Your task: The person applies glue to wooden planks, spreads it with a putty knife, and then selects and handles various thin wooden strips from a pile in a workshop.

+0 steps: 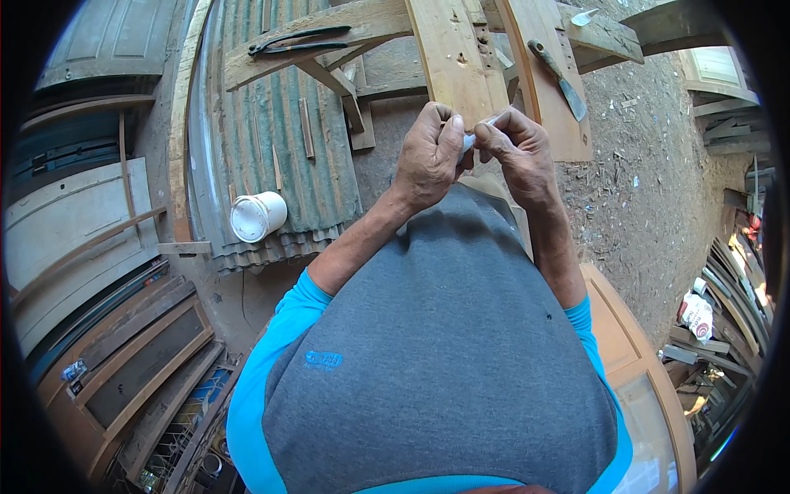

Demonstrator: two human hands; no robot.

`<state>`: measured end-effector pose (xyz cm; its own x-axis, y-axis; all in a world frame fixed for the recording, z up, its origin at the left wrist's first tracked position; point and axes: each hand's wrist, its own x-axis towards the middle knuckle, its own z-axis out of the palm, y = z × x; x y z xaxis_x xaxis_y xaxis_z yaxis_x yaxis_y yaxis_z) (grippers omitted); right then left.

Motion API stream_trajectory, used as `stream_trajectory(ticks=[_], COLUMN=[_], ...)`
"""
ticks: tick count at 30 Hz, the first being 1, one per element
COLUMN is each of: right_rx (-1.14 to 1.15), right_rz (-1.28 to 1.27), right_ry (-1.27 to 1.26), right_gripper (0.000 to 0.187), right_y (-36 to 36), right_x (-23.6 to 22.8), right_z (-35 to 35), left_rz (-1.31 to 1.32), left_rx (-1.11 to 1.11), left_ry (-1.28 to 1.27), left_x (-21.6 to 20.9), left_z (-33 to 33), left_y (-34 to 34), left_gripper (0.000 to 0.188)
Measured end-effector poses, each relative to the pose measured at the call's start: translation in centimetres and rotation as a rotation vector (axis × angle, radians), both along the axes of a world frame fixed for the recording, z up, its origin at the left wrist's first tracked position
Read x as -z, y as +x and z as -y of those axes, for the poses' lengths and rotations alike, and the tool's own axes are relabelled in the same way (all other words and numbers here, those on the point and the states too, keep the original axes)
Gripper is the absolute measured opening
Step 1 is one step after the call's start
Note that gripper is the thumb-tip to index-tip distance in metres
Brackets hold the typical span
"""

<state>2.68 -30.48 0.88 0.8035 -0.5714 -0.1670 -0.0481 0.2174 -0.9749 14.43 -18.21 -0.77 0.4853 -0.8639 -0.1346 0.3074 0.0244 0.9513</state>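
While the white tub (259, 216) sits well apart, the left hand (429, 156), thumb and fingers curled narrow, grips a small pale item (468, 142) between the 2 hands; steadying it here seems best. Light fingertip pressure should suit the right hand (520, 152), pinching its other side, near the scraper (559, 81).

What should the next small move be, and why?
Probably hold the left hand steady and ease the right hand slightly back: their fingertips crowd around a small pale item, mostly hidden between them, so a little space might help.
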Motion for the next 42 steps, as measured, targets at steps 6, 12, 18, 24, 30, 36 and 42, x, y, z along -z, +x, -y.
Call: stream_trajectory(ticks=[6, 12, 18, 24, 30, 36, 42], right_rx=[-0.009, 0.115, 0.103, 0.148, 0.151, 0.108, 0.052], right_rz=[-0.077, -0.054, -0.049, -0.022, 0.004, 0.0, 0.021], right_ry=[-0.018, 0.05, -0.03, -0.073, -0.094, -0.116, -0.033], right_gripper=[0.02, 0.026, 0.018, 0.013, 0.019, 0.016, 0.016], right_y=[-0.3, -1.1, -2.4, -6.5, -12.2, -18.8, -22.3], right_x=[-0.5, 0.1, -0.3, 0.4, -0.5, -1.7, -1.8], right_z=[0.3, 0.2, -0.2, 3.4, 9.5, 15.1, 19.4], left_rz=[-0.063, -0.134, 0.144, 0.023, -0.113, -0.023, -0.04], left_rx=[0.047, 0.053, -0.036, 0.068, 0.041, 0.06, 0.129], left_ry=[0.038, 0.011, 0.057, 0.052, -0.031, -0.025, 0.051], left_x=[-0.3, 0.1, 2.8, -0.6, -1.9, -1.5, -2.1], left_z=[0.4, 0.9, 1.6, 5.3, 11.9, 18.7, 21.9], left_y=[0.4, -0.1, -2.0, -4.4, -10.6, -17.6, -21.1], left_gripper=[0.024, 0.023, 0.018, 0.021, 0.018, 0.033, 0.042])
